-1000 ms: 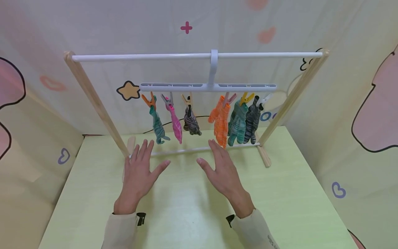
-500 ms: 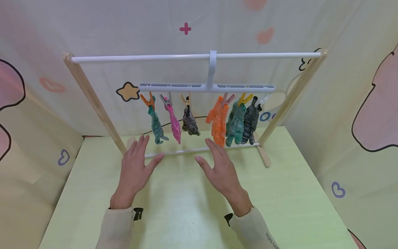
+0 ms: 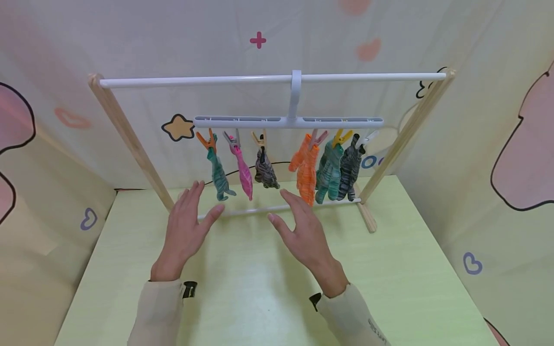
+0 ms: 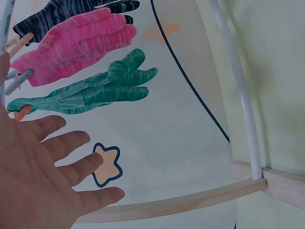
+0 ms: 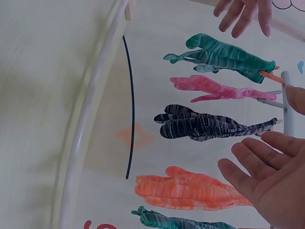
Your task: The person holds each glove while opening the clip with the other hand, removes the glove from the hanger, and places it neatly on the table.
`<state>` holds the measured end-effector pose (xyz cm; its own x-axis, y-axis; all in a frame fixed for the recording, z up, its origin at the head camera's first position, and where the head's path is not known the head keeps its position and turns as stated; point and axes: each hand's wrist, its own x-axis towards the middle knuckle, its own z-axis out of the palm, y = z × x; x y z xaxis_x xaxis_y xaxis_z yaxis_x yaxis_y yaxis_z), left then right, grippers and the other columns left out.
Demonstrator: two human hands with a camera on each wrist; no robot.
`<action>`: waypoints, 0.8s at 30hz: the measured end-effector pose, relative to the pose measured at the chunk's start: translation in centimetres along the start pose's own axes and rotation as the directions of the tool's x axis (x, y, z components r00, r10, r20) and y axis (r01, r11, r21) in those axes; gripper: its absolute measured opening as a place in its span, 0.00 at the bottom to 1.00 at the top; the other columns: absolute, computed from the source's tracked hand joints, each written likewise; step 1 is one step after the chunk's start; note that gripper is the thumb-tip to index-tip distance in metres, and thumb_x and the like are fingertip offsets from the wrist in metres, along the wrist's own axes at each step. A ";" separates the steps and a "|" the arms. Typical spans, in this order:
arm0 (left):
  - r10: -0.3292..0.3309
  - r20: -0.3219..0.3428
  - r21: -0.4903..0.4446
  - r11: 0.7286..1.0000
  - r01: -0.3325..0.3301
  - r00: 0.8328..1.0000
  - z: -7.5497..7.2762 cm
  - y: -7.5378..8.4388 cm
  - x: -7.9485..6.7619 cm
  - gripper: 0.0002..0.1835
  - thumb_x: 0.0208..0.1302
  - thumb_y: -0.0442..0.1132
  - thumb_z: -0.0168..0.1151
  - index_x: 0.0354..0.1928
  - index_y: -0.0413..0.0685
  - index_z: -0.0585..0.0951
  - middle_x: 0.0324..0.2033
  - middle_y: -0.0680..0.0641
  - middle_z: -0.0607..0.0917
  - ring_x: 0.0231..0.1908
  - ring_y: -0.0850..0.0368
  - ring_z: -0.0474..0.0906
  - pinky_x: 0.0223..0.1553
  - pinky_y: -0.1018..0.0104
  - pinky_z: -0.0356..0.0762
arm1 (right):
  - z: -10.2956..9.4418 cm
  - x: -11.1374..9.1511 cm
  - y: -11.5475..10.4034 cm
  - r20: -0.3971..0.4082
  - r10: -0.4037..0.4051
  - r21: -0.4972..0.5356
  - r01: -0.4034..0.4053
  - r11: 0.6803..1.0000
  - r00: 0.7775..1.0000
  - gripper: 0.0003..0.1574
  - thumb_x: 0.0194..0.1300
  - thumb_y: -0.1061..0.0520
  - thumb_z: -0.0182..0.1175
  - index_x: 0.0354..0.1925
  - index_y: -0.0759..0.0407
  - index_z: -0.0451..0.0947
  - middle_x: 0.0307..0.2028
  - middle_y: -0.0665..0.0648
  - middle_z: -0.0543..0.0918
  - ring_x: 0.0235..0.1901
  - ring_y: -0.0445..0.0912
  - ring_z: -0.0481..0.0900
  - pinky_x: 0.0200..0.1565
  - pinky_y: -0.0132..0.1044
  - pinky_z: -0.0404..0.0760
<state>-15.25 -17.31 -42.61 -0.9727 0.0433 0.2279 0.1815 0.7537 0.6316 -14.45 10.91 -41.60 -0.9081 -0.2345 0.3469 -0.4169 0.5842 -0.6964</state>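
With six gloves [image 3: 306, 175] hung by pegs [image 3: 342, 137] from the hanger [image 3: 246, 122] above the bench [image 3: 259, 307], the left hand [image 3: 183, 229] and right hand [image 3: 306, 235] reached toward them, fingers spread and gripping nothing, seemingly at an approach or pause, so any next move likely called for pinching one chosen peg.

The head view is evenly and softly lit, with a pale glare thrown back by the worktop [image 3: 255, 312] at lower centre and faint, soft-edged shadows cast on it between the hands [image 3: 183, 230] [image 3: 305, 240]. The wrist views are rendered dimmer and greyer; there, the white bar [image 5: 86, 105] and wooden strip [image 4: 181, 208] are bowed by lens distortion.
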 end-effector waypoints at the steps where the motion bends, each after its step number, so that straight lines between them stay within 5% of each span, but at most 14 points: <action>1: 0.001 -0.003 -0.005 1.000 -0.001 1.000 0.0 0.0 0.1 0.46 0.79 0.66 0.52 0.83 0.40 0.58 0.82 0.36 0.57 0.79 0.29 0.49 0.76 0.29 0.44 | 0.0 0.0 0.0 -0.001 -0.006 0.004 0.006 1.000 1.000 0.41 0.78 0.44 0.63 0.78 0.61 0.67 0.75 0.61 0.71 0.75 0.58 0.66 0.72 0.62 0.66; 24: 0.001 -0.031 -0.165 0.986 -0.006 1.000 -1.0 -1.0 2.2 0.43 0.82 0.64 0.49 0.84 0.43 0.55 0.82 0.39 0.57 0.81 0.35 0.49 0.77 0.32 0.47 | 0.2 1.2 -1.0 -0.026 -0.052 0.058 0.053 0.997 0.998 0.39 0.78 0.45 0.63 0.77 0.61 0.69 0.72 0.59 0.75 0.72 0.55 0.71 0.71 0.59 0.71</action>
<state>-17.42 -18.60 -42.01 -0.9676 0.0236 0.2512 0.2087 0.6349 0.7439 -15.15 9.91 -40.61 -0.8841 -0.2444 0.3984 -0.4661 0.5250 -0.7121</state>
